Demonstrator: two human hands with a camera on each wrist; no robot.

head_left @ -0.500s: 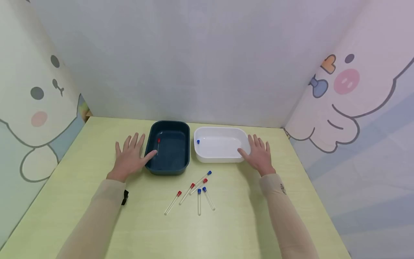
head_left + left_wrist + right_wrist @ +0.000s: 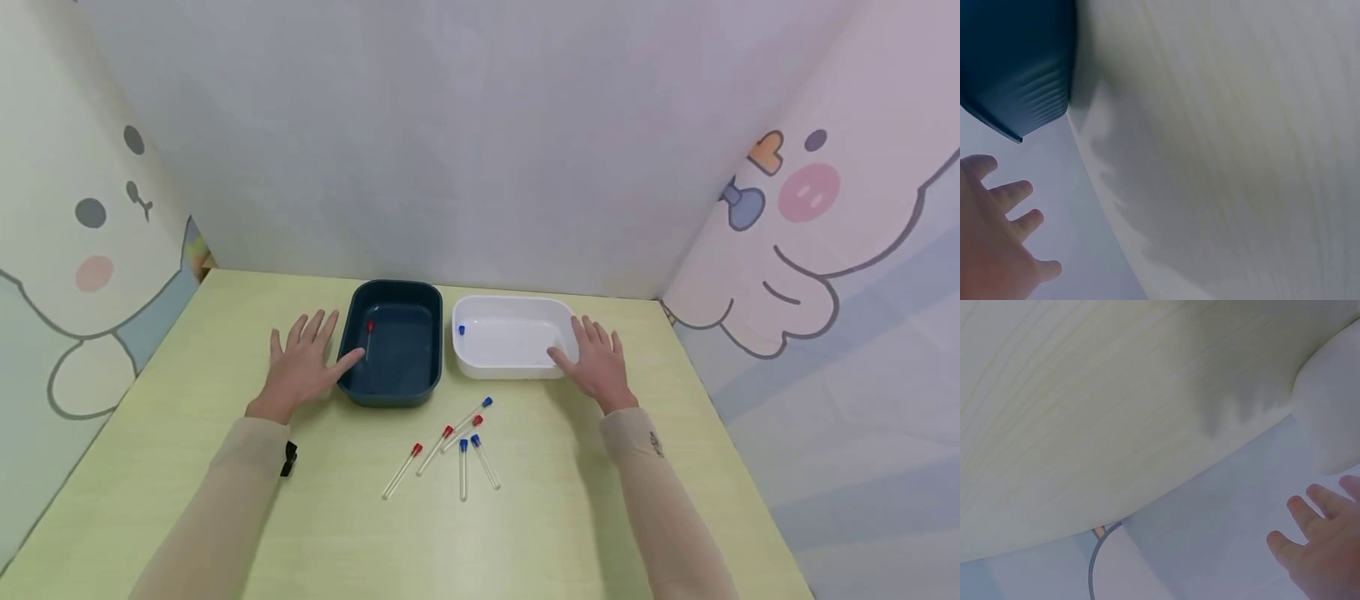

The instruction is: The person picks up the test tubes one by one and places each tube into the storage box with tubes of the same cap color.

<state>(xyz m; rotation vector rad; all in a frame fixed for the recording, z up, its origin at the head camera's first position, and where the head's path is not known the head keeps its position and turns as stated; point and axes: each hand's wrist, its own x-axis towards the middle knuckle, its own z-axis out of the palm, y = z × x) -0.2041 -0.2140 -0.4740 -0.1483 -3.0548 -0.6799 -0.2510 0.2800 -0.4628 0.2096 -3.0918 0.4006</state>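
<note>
My left hand (image 2: 298, 368) is spread beside the dark blue tray (image 2: 433, 350), its thumb over the tray's left rim. In that tray lies a tube with a red cap (image 2: 370, 326). At the right end of the white tray (image 2: 517, 372), my right hand (image 2: 600, 364) is held with fingers apart and its thumb over the rim. A blue cap (image 2: 462, 330) shows at the white tray's left end; its tube is hard to make out. Neither hand holds anything. Whether the thumbs touch the rims I cannot tell.
Several clear tubes lie loose on the table (image 2: 322, 533) in front of the trays, some with red caps (image 2: 417, 449), some with blue caps (image 2: 463, 445). A pale curtain (image 2: 450, 150) hangs behind the table, with cartoon-printed cloth at both sides.
My right hand has shifted slightly left against the white tray. The view has moved a little; the left hand, trays and tubes otherwise look the same.
</note>
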